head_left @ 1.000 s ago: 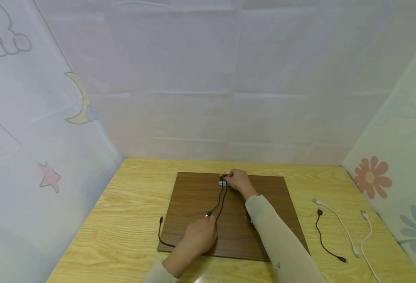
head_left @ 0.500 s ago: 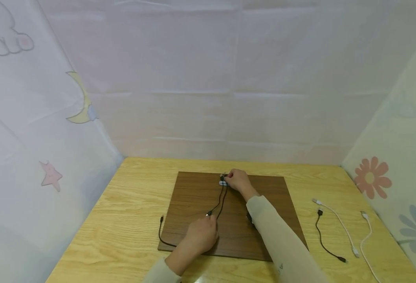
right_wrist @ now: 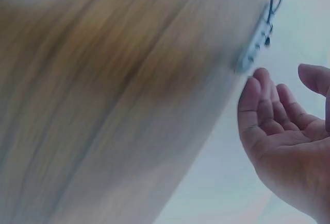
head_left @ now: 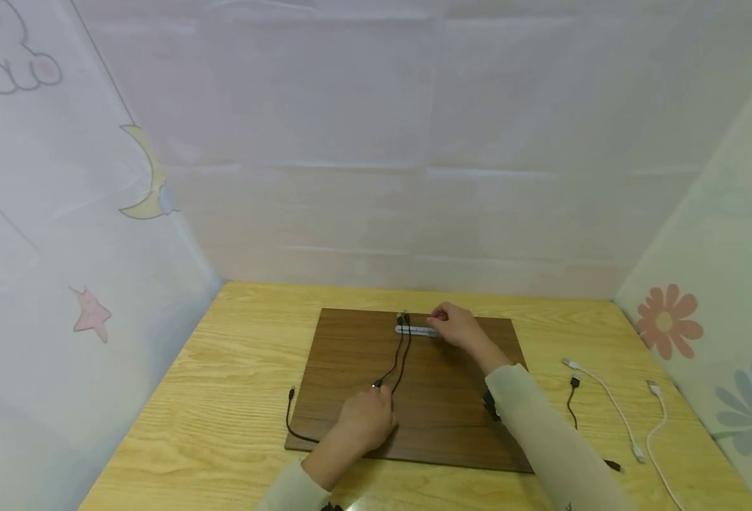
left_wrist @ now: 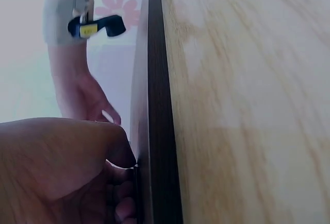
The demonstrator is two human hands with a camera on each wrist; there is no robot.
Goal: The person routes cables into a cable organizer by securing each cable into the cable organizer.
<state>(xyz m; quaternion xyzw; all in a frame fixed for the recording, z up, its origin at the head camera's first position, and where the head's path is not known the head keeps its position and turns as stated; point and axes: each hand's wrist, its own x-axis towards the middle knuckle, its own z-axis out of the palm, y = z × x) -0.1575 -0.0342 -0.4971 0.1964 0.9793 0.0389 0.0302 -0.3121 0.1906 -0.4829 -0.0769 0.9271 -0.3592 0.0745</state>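
In the head view, two black USB cables (head_left: 396, 358) run from a pale notched cable holder (head_left: 417, 331) near the far edge of a dark brown board (head_left: 442, 411). Their plugs (head_left: 403, 318) stick up past the holder's left end. My left hand (head_left: 366, 419) rests low on the board and grips a black cable; a small connector shows just ahead of its fingers. In the left wrist view, thumb and fingers (left_wrist: 121, 147) close on a thin dark edge. My right hand (head_left: 457, 326) hovers by the holder's right end, its thumb apart from loosely bent fingers (right_wrist: 250, 100), holding nothing.
A black cable end (head_left: 291, 394) lies on the table left of the board. Right of it lie a short black cable (head_left: 574, 404) and two white cables (head_left: 612, 404) (head_left: 657, 426). The wooden table (head_left: 216, 383) meets printed cloth walls behind and at both sides.
My right hand has left the cable plugs and moved right along the holder, uncovering more of it. The left hand has stayed almost in place.
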